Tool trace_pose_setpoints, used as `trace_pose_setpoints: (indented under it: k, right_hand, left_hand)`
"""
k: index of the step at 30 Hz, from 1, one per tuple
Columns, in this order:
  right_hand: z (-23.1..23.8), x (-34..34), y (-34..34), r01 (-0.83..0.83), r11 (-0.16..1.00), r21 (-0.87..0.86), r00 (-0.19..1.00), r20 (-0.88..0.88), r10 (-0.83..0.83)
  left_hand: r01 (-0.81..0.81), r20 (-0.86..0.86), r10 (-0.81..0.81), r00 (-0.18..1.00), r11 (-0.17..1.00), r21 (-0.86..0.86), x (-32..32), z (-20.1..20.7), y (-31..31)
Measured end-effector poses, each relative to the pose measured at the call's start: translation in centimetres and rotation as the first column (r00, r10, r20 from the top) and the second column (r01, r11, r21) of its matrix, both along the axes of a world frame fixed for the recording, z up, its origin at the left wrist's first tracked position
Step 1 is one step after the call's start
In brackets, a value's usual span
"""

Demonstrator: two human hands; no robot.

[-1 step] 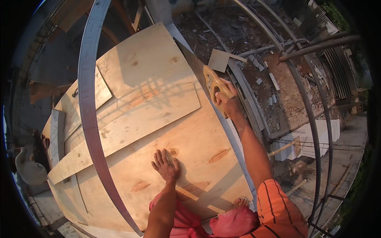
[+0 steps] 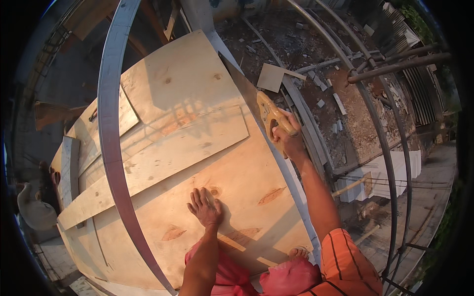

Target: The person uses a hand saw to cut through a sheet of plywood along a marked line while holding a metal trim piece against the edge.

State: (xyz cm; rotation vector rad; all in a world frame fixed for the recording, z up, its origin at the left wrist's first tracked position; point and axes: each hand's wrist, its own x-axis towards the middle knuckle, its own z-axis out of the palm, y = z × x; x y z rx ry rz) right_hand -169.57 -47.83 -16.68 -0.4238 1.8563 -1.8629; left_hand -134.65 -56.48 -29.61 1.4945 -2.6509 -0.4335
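My right hand grips the wooden handle of a handsaw. The saw's long blade points away from me along the right edge of a large plywood sheet; whether its teeth are in the wood I cannot tell. Palm down, with fingers spread, my left hand rests on the sheet near a dark knot. Beyond that hand, a long plywood strip lies across the sheet. A bare foot shows on the plywood close to its right edge.
A metal bar crosses the view left of my hands. Curved metal pipes stand at the right. Past the sheet's right edge lie rubble, an angled plywood offcut and long boards on lower ground.
My right hand and the saw have shifted slightly toward me and to the right. The left hand stays on the plywood.
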Motion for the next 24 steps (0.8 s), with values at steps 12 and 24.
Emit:
trace_pose_setpoints:
  k: [12, 24]
  right_hand:
    - [0.6, 0.6, 1.6, -0.034, 0.998, 0.046, 0.999, 0.015, 0.034]
    - [-1.9, -2.1, -0.9, 0.035, 0.999, -0.016, 0.998, -0.054, -0.035]
  left_hand:
    - [0.004, 0.028, -0.005, 1.000, 0.999, 0.036, -0.6, 1.2, 0.4]
    - [-0.010, -0.015, 0.011, 1.000, 0.997, 0.076, -1.1, 0.7, 1.0]
